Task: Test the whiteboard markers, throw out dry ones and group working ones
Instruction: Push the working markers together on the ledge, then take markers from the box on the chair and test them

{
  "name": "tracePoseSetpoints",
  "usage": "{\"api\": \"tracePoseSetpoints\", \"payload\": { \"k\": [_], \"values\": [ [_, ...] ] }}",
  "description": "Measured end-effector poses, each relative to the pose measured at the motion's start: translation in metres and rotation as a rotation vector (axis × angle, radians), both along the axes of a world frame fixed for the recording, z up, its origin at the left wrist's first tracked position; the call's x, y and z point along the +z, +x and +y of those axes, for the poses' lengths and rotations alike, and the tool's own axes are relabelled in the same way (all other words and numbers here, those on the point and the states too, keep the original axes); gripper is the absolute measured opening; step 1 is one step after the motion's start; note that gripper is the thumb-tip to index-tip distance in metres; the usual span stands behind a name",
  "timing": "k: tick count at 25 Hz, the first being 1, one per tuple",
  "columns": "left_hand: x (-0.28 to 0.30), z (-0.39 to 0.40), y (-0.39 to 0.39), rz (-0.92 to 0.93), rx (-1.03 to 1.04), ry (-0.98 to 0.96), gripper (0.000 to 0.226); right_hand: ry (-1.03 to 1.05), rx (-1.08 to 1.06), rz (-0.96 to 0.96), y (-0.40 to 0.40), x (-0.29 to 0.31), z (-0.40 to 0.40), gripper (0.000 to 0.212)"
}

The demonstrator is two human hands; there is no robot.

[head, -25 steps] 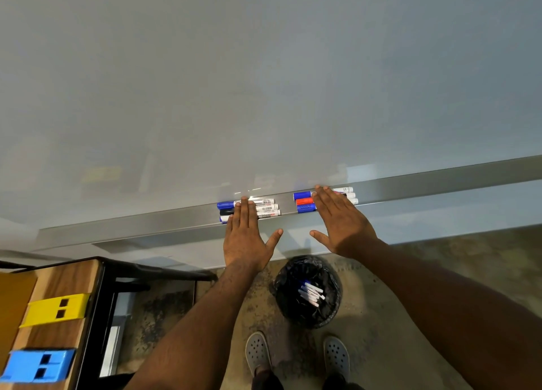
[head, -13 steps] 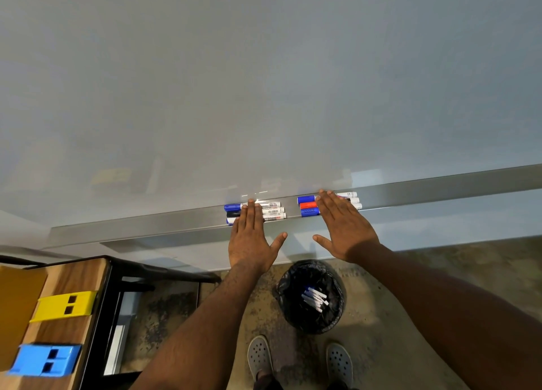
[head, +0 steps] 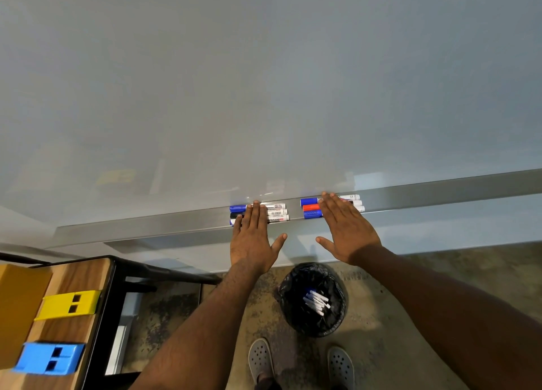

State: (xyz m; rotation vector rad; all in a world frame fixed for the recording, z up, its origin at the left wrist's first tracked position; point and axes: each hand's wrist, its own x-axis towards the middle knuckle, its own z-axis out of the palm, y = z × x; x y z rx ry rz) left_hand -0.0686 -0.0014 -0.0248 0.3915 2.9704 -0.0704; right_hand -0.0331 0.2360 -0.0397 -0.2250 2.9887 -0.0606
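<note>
Sorting looks all but finished.
Left hand and right hand lie flat, each grip open, on two marker groups along the tray at 12 o'clock; discards fill the bin at 6.

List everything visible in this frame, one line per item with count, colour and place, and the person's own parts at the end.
whiteboard: one, pale grey-white, fills the upper frame
marker tray: one, silver metal, along the board's lower edge
left marker group: three, white barrels, caps blue, black and one hidden, on the tray under the left hand
right marker group: three, white barrels, caps blue, red, blue, on the tray under the right hand
bin: one, black liner, on the floor below the tray
discarded markers: several, white, at least one blue cap, inside the bin
table: one, wood top, black frame, lower left
yellow block: one, on the table
blue block: one, on the table
shoes: two, grey, bottom centre
left hand: flat, fingers straight
right hand: flat, fingers straight
</note>
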Motion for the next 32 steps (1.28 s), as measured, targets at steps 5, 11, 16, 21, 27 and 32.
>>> {"api": "tracePoseSetpoints", "payload": {
  "k": [5,11,16,21,27,32],
  "values": [
    [-0.002,-0.002,0.002,-0.004,-0.004,0.010,0.085,-0.004,-0.004,0.002,0.001,0.000,0.000,0.089],
    [0.007,-0.017,0.019,0.015,0.002,0.035,0.084,-0.134,-0.024,0.105,0.024,0.013,-0.016,0.087],
    [0.014,-0.036,0.046,-0.002,0.074,0.011,0.085,-0.201,0.037,0.089,0.038,0.017,-0.042,0.082],
    [0.026,-0.065,0.073,0.035,0.251,0.036,0.082,-0.271,0.193,0.042,0.026,0.032,-0.083,0.080],
    [0.041,-0.131,0.122,0.062,0.522,0.086,0.078,-0.336,0.428,-0.027,0.020,0.049,-0.170,0.096],
    [0.060,-0.210,0.157,0.159,0.720,0.145,0.073,-0.333,0.647,-0.032,0.022,0.062,-0.267,0.094]
  ]
}}
